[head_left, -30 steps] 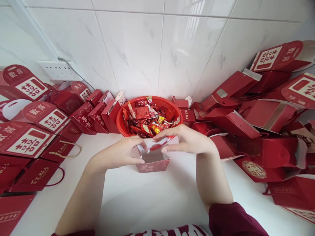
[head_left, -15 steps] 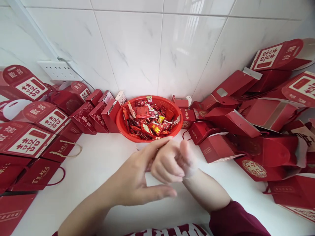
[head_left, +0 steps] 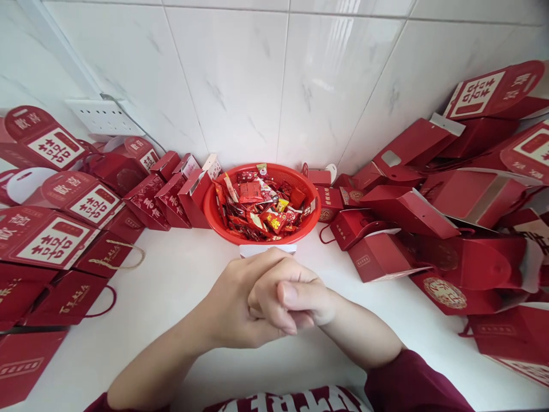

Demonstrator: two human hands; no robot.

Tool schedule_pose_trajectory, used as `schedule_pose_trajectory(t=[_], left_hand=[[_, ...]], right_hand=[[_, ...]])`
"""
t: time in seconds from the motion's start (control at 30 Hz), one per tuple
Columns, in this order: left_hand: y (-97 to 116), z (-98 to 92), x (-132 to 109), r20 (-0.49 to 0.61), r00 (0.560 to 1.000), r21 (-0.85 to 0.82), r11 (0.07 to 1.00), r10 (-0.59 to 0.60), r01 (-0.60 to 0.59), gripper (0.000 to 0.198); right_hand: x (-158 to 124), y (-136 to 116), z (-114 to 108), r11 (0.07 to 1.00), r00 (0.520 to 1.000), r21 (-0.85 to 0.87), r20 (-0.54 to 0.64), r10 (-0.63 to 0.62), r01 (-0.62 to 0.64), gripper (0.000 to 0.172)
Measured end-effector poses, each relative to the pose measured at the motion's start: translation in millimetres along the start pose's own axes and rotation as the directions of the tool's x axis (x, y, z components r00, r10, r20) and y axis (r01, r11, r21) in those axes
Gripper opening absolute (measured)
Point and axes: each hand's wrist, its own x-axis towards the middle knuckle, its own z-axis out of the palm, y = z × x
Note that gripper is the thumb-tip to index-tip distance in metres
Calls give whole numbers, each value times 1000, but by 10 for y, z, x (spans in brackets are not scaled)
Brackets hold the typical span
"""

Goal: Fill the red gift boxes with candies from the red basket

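My left hand (head_left: 238,306) is cupped round my right hand, its palm against the knuckles and most of its fingers hidden behind. My right hand (head_left: 295,294) is curled into a fist, thumb lying over the bent fingers. No object shows between the two. Both are held above the white tabletop (head_left: 163,286), close in front of a red plastic basket (head_left: 209,220). In the basket lies a heap of small wrapped sweets (head_left: 261,200), mostly red, a few yellow. The pale edge of a box or card (head_left: 268,249) shows between basket and hands.
Red gift boxes (head_left: 55,240) with white panels stand in rows at the left. Three slim red boxes (head_left: 171,197) are left of the basket. More red boxes (head_left: 454,263) pile up at the right, some tipped. Behind are a tiled wall (head_left: 240,86) and a socket strip (head_left: 100,117).
My left hand has closed round my right fist; before, its thumb was stretched out and apart. The right fist has turned and sits lower. The view has shifted slightly.
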Motion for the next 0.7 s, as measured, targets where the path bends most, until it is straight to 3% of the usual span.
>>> schedule_pose_trajectory(t=[0.07,0.13,0.2,0.33,0.43,0.53,0.6,0.7], left_hand=[[-6,-9,1,10,1000,-45,999,-19,19,29],[-9,-24,5,27,999,-101,994,-33,36,22],[-13,-38,5,31,999,-117,993,-21,24,13],[-23,-44,-12,16,1000,-73,997,20,-19,14],[-42,-32,-13,13,1000,-51,999,12,-12,34],[-69,-21,15,-38,988,-146,977,150,-154,62],[-84,-16,37,-89,970,-150,959,228,-240,56],[-99,-9,43,-149,947,-70,953,283,-296,36]], right_hand=[[-20,28,-8,997,997,-16,7,82,-82,55],[-33,32,-7,989,991,-55,8,135,-135,57],[-32,13,6,988,991,-89,15,129,-128,58],[-24,-3,24,983,994,-159,33,101,-94,63],[-45,49,-10,978,988,-146,35,154,-147,59],[-75,110,-59,985,980,-7,98,171,-172,55],[-86,132,-72,983,977,-19,106,185,-184,54],[-91,135,-44,975,979,-78,-15,205,-206,49]])
